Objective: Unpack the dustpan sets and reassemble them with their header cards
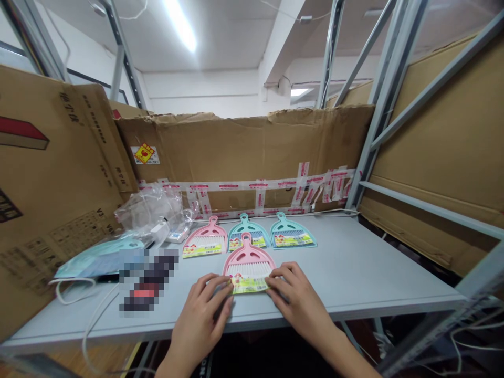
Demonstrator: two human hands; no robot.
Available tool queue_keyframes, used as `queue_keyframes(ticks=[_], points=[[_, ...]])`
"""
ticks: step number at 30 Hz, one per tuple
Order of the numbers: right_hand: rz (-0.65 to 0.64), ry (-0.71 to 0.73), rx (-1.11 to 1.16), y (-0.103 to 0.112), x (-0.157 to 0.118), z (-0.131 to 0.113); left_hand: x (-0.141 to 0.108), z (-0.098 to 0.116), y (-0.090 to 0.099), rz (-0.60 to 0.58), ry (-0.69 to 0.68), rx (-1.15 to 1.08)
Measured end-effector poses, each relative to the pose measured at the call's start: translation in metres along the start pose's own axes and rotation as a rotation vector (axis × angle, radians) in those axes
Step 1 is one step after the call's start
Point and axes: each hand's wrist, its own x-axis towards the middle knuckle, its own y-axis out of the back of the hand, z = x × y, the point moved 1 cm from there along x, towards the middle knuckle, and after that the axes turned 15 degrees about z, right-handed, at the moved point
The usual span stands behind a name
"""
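A pink dustpan with a white-bristled brush [249,270] lies near the front of the grey shelf, its handle pointing away from me. My left hand [205,310] grips its lower left corner, thumb and fingers bent around the edge of the printed label. At the opposite corner, the fingers of my right hand [293,294] close on the label's right edge. Behind it lie another pink dustpan set [207,239], a teal dustpan set [252,231] partly covered by the front one, and a second teal dustpan set [293,233] to the right.
Clear plastic wrapping [151,210] is heaped at the back left. A teal packet [96,257] and a white cable [92,317] lie on the left, beside a blurred-out dark object [151,283]. Cardboard [244,147] walls the back, with metal posts [380,105] on the right.
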Motion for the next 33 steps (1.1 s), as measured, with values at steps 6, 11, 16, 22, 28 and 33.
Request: queue_keyframes(ticks=[6,11,16,22,28,33], points=[[-0.002,-0.055,0.075,0.009,0.002,0.013,-0.002,-0.002,-0.001,-0.012,-0.014,0.021],[0.002,-0.075,0.078,0.005,0.001,0.018,-0.004,-0.003,-0.002,-0.034,-0.002,0.038],[-0.005,-0.104,0.071,0.003,-0.001,0.018,-0.004,-0.004,-0.003,-0.044,-0.008,0.049],[-0.014,-0.035,0.062,0.009,-0.002,0.02,-0.005,-0.004,-0.004,-0.059,-0.015,0.061],[-0.048,0.089,-0.001,0.014,0.006,0.023,-0.006,-0.004,-0.004,-0.077,-0.003,0.079],[-0.109,0.189,-0.116,0.014,0.019,0.024,-0.004,-0.003,-0.003,-0.091,-0.017,0.101]])
